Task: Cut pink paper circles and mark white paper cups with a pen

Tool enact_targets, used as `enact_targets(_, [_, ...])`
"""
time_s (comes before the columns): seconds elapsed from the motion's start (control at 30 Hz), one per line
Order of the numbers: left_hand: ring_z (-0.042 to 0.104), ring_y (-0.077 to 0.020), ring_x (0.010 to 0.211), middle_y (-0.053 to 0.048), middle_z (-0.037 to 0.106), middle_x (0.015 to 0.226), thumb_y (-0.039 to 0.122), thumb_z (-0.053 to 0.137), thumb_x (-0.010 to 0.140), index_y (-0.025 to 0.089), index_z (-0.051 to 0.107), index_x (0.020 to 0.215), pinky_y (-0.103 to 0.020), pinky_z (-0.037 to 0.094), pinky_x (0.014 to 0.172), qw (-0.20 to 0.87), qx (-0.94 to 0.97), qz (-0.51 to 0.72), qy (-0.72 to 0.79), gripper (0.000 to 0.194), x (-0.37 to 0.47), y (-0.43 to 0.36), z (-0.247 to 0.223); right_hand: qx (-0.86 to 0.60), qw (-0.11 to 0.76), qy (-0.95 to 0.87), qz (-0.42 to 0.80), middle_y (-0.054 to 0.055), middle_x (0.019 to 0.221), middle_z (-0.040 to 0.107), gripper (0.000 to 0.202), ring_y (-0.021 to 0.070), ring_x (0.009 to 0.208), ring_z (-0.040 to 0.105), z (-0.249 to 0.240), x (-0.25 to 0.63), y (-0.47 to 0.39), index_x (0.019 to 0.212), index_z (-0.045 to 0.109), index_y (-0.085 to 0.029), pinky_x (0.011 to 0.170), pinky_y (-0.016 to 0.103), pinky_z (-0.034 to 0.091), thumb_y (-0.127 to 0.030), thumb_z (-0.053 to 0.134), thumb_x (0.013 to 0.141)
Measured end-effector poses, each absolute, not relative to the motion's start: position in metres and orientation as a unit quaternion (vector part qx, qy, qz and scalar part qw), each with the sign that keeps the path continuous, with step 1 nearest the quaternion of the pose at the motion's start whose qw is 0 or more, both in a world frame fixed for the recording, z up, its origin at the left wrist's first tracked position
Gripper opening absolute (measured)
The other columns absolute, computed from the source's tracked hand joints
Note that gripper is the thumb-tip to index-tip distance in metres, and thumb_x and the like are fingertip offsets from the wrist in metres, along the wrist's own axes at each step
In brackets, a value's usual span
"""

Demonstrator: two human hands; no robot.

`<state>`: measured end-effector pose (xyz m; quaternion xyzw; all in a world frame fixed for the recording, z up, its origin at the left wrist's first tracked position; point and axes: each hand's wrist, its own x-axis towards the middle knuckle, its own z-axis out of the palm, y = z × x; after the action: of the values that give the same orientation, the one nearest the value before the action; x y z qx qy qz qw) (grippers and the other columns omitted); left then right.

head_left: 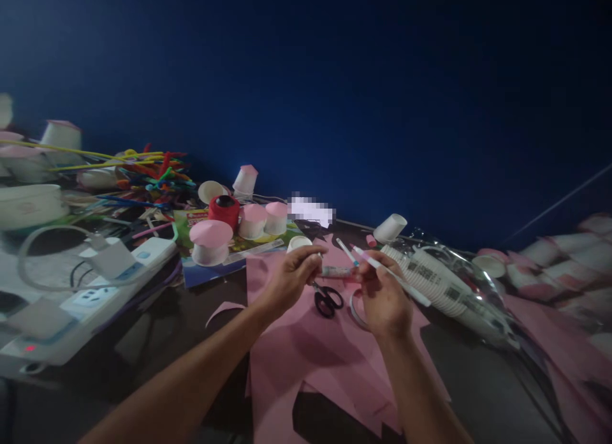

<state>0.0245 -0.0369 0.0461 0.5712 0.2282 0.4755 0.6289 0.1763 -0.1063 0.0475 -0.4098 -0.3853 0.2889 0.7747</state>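
Centrally, the left hand (299, 272) has its thumb and index finger pressed together; whether they pinch anything is too blurred to tell. The right hand (388, 300) holds a white stick with a pink end (394, 277) between thumb and fingers, slanting down toward four o'clock. A slim translucent piece (336, 272) spans the gap between the hands; which hand grips it is unclear.

From the hands, black-handled scissors (328, 301) sit toward seven o'clock over pink paper (310, 355), and a pale ring (357, 309) lies at six, beside the right hand. A tipped white paper cup (391, 228) is at one o'clock, wrapped stacked cups (437, 281) at three, a power strip (90, 303) at nine, pink-topped cups (211, 243) and pipe cleaners (160, 170) at ten.
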Motion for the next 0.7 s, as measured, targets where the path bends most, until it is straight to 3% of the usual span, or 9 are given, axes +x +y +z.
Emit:
enact_targets(0.1, [0.043, -0.0062, 0.052, 0.0, 0.053, 0.066, 0.035, 0.061, 0.081, 0.013, 0.067, 0.102, -0.022, 0.031, 0.05, 0.718, 0.532, 0.403, 0.199, 0.031, 0.026, -0.036, 0.037, -0.39, 0.767, -0.369, 0.353, -0.002, 0.062, 0.056, 0.021, 0.0121, 0.053, 0.049, 0.054, 0.18, -0.108, 0.089, 0.063, -0.021, 0.06, 0.032, 0.046, -0.029, 0.058, 0.071])
enact_targets(0.2, [0.045, -0.0063, 0.053, 0.0, 0.055, 0.07, 0.033, 0.065, 0.078, 0.014, 0.063, 0.108, -0.022, 0.031, 0.052, 0.768, 0.49, 0.371, 0.179, 0.035, 0.027, -0.034, 0.031, -0.386, 0.77, -0.362, 0.357, -0.004, 0.056, 0.05, 0.017, 0.0114, 0.051, 0.046, 0.053, 0.182, -0.107, 0.086, 0.064, -0.021, 0.063, 0.034, 0.047, -0.027, 0.057, 0.072])
enact_targets(0.47, [0.043, -0.0049, 0.051, 0.002, 0.054, 0.067, 0.038, 0.062, 0.083, 0.016, 0.052, 0.086, -0.019, 0.029, 0.049, 0.774, 0.495, 0.363, 0.156, 0.024, 0.027, -0.034, 0.029, -0.421, 0.759, -0.361, 0.341, -0.004, 0.051, 0.05, 0.011, 0.0092, 0.05, 0.045, 0.048, 0.177, -0.104, 0.076, 0.064, -0.017, 0.048, 0.021, 0.034, -0.028, 0.063, 0.072])
enact_targets(0.7, [0.042, -0.005, 0.049, 0.003, 0.054, 0.067, 0.039, 0.06, 0.084, 0.017, 0.05, 0.085, -0.02, 0.029, 0.049, 0.766, 0.508, 0.365, 0.152, 0.025, 0.028, -0.035, 0.025, -0.456, 0.737, -0.374, 0.33, -0.005, 0.052, 0.051, 0.016, 0.0079, 0.047, 0.041, 0.041, 0.174, -0.102, 0.077, 0.062, -0.016, 0.045, 0.021, 0.029, -0.032, 0.063, 0.075])
